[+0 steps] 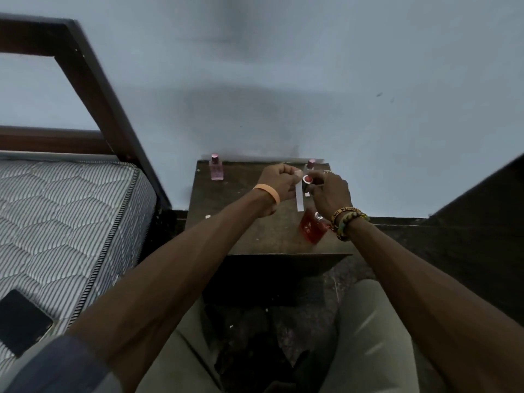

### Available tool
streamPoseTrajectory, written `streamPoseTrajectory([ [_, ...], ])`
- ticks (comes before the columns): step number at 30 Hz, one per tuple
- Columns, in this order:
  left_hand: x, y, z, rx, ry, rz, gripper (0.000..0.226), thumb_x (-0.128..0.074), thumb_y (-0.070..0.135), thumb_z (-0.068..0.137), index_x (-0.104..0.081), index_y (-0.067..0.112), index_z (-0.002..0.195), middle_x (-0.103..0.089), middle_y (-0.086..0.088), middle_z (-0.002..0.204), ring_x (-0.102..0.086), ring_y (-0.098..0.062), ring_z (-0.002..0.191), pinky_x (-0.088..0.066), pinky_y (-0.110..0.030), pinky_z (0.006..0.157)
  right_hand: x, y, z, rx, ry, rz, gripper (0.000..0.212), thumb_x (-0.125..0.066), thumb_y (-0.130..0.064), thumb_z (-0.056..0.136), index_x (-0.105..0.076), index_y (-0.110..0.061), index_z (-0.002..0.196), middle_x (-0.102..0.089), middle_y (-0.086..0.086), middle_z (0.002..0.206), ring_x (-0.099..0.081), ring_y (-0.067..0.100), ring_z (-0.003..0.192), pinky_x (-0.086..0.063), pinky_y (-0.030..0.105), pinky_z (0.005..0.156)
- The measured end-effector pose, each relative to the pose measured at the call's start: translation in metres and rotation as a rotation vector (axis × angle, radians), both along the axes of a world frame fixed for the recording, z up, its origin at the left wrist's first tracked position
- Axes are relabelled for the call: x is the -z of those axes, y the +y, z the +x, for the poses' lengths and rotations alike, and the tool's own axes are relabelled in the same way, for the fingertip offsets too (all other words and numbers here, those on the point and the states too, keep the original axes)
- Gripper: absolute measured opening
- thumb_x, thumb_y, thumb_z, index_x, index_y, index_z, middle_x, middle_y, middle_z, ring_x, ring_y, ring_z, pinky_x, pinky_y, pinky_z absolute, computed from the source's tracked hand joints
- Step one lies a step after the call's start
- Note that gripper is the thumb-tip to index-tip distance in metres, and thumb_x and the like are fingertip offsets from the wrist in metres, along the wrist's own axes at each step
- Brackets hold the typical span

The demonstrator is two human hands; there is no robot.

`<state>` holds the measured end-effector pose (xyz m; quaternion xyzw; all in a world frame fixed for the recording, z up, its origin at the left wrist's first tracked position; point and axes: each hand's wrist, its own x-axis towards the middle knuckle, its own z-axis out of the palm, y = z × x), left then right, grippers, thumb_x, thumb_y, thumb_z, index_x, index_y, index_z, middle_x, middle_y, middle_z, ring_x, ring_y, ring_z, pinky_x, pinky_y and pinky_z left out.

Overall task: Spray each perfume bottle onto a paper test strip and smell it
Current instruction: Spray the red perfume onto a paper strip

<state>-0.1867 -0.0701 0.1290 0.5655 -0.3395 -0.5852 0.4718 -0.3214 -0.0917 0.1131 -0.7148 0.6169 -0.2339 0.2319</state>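
My left hand (279, 180) pinches a white paper test strip (299, 198) that hangs down over the dark wooden side table (255, 231). My right hand (330, 191) grips a small perfume bottle with a pink-red top (307, 180), held right beside the strip's upper end. A red square perfume bottle (312, 229) with a silver nozzle stands on the table under my right wrist. A pale pink bottle (216, 168) stands at the table's back left corner. Another bottle with a pink cap (311, 163) shows behind my hands at the back right.
A striped mattress (65, 217) in a dark wooden bed frame (93, 89) lies to the left, with a black phone (21, 321) on it. A pale blue wall (312, 80) rises behind the table. Dark furniture (482, 222) stands on the right. My knees are below the table.
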Motion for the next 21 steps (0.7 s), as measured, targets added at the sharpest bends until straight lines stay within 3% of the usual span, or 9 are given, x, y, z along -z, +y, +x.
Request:
streamPoseTrajectory([
  [7, 0.001, 0.010, -0.033, 0.066, -0.059, 0.008, 0.008, -0.062, 0.004, 0.087, -0.061, 0.010, 0.082, -0.064, -0.014, 0.088, -0.064, -0.029, 0.085, -0.056, -0.045, 0.083, 0.000, 0.015, -0.038, 0.043, -0.009, 0.048, 0.026, -0.061, -0.005, 0.086, -0.070, -0.020, 0.106, -0.071, 0.000, 0.105, -0.065, 0.016, 0.096, -0.044, 0.023, 0.079],
  [12, 0.015, 0.019, -0.044, 0.091, -0.099, 0.017, 0.009, -0.062, 0.004, 0.086, -0.063, 0.011, 0.081, -0.065, -0.015, 0.089, -0.063, -0.028, 0.084, -0.055, -0.049, 0.084, 0.014, 0.025, -0.049, 0.051, -0.004, 0.078, 0.025, -0.063, -0.008, 0.086, -0.069, -0.021, 0.107, -0.070, 0.001, 0.107, -0.064, 0.016, 0.095, -0.043, 0.023, 0.078],
  [18, 0.029, 0.022, -0.046, 0.063, -0.145, 0.018, 0.008, -0.063, 0.006, 0.086, -0.064, 0.013, 0.081, -0.066, -0.017, 0.095, -0.065, -0.030, 0.088, -0.057, -0.045, 0.082, 0.026, 0.029, -0.048, 0.032, -0.004, 0.074, 0.024, -0.064, -0.010, 0.087, -0.069, -0.018, 0.110, -0.070, 0.004, 0.109, -0.064, 0.019, 0.098, -0.050, 0.031, 0.083],
  [21, 0.032, 0.022, -0.048, 0.059, -0.198, -0.006, 0.007, -0.062, 0.006, 0.087, -0.063, 0.012, 0.083, -0.066, -0.013, 0.094, -0.065, -0.026, 0.086, -0.057, -0.032, 0.074, 0.031, 0.030, -0.049, 0.036, -0.021, 0.089, 0.024, -0.064, -0.012, 0.088, -0.069, -0.018, 0.110, -0.070, 0.003, 0.109, -0.064, 0.019, 0.098, -0.052, 0.033, 0.085],
])
